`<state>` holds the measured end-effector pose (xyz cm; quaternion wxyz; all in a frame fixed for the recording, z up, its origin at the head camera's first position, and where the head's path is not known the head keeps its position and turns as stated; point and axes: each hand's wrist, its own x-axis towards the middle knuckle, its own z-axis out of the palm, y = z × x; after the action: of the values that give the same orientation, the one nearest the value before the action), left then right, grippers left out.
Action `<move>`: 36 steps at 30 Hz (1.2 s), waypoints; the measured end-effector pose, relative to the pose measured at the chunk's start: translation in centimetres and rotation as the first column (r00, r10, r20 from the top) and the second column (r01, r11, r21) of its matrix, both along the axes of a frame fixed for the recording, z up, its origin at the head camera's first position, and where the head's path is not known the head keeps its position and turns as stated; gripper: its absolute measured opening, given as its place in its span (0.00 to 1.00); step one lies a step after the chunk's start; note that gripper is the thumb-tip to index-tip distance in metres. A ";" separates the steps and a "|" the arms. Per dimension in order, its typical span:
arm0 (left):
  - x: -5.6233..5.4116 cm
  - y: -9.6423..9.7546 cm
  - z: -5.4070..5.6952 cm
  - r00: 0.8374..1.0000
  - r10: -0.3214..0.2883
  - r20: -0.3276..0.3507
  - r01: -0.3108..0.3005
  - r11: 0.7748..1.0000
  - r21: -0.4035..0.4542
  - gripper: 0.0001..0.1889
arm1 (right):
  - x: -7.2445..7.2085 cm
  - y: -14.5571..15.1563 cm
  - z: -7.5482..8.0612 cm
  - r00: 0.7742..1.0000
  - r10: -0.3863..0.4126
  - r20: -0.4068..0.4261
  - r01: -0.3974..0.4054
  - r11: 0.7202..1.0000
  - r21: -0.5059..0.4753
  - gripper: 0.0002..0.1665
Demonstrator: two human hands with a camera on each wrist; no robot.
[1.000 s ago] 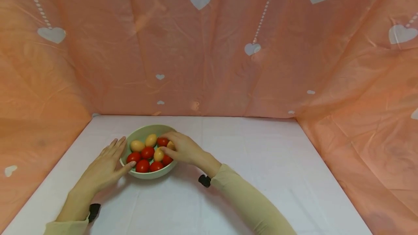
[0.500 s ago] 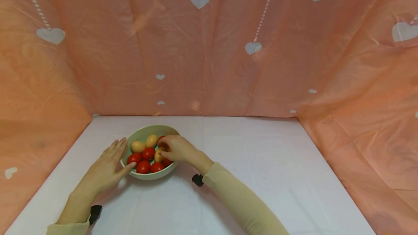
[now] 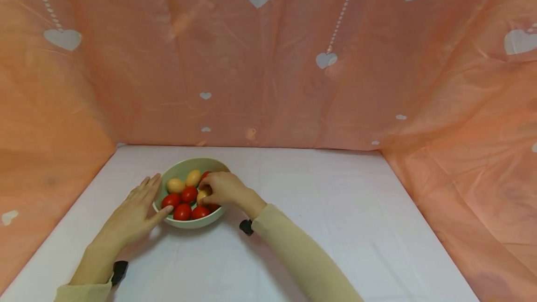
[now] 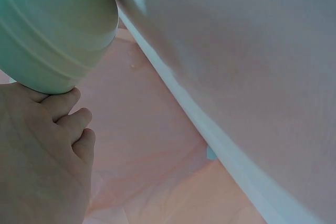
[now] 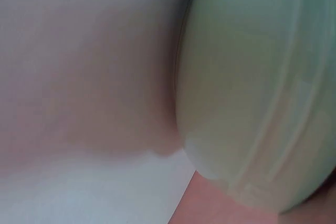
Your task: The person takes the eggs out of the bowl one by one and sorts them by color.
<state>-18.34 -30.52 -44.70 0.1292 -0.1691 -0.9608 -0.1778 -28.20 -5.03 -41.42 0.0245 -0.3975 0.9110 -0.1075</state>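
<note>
A pale green bowl (image 3: 184, 224) stands at the left of the table. It holds several glossy, rounded red pieces (image 3: 182, 212) and yellow egg-shaped pieces (image 3: 175, 185); their exact kind is unclear. My left hand (image 3: 127, 216) rests against the bowl's left side, its fingers extended and the thumb over the rim. In the left wrist view its fingertips touch the bowl's outer wall (image 4: 63, 51). Over the right half of the bowl, my right hand (image 3: 228, 192) curls thumb and fingers around a yellow egg-shaped piece (image 3: 202, 196), partly hidden. The right wrist view shows mainly the bowl's outside (image 5: 236, 77).
A white cloth covers the table (image 3: 319, 227). Orange sheeting with white hearts (image 3: 268, 83) closes off the back and both sides. Dark wrist devices sit under both forearms, including one at the left wrist (image 3: 120, 272).
My right hand has moved a little left over the bowl, its fingers curling in around the yellow egg-shaped piece. My left hand keeps its place at the bowl.
</note>
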 end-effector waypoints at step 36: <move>0.4 0.0 0.0 0.999 0.002 -0.035 -0.002 1.000 0.001 0.45 | 0.5 -0.7 -0.8 0.999 -0.040 -0.015 0.039 0.998 -0.054 0.22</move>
<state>-17.92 -30.56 -44.68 0.1462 -0.1713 -0.9584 -0.1753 -27.71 -5.75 -42.18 0.0043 -0.3806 0.9156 -0.1293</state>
